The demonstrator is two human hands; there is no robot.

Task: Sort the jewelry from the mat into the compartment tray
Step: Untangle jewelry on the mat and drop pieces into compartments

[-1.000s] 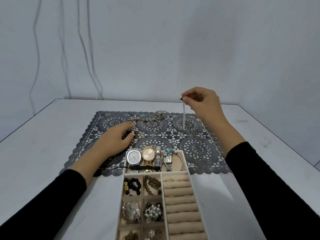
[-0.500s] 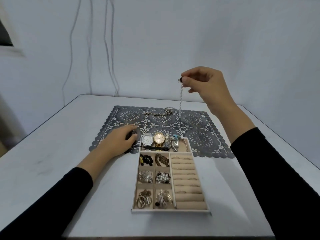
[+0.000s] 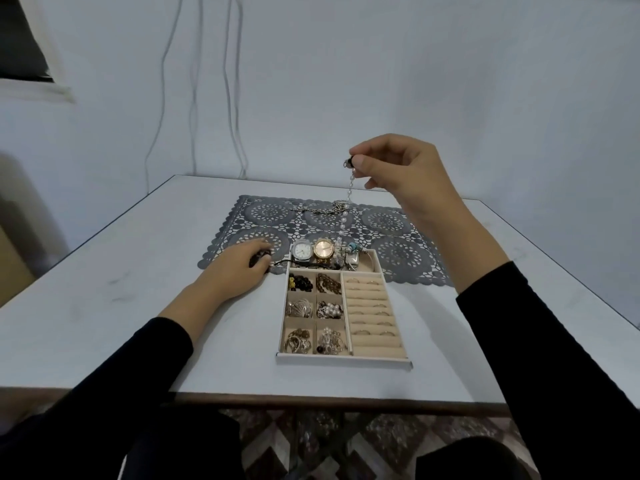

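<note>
Right grip: the right hand (image 3: 405, 174) pinches the top end of the pearl chain (image 3: 346, 209) between thumb and forefinger, high above the mat (image 3: 408, 258).
Pearl chain: hangs straight down, and its low end is at the far compartment of the tray (image 3: 343, 360), beside the watches (image 3: 313, 251).
Left grip: the left hand (image 3: 239, 271) lies at the mat's near left corner, fingers curled round a dark beaded piece (image 3: 260, 259).
Tray: on the tabletop (image 3: 104, 306), its far end over the mat's near edge.

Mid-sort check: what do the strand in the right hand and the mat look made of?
Strand: small round white beads with pearly sheen, likely pearl or imitation; dark clasp pinched by the right hand. Mat: grey matte openwork of round medallions, probably vinyl or lace fabric; cannot tell which.
</note>
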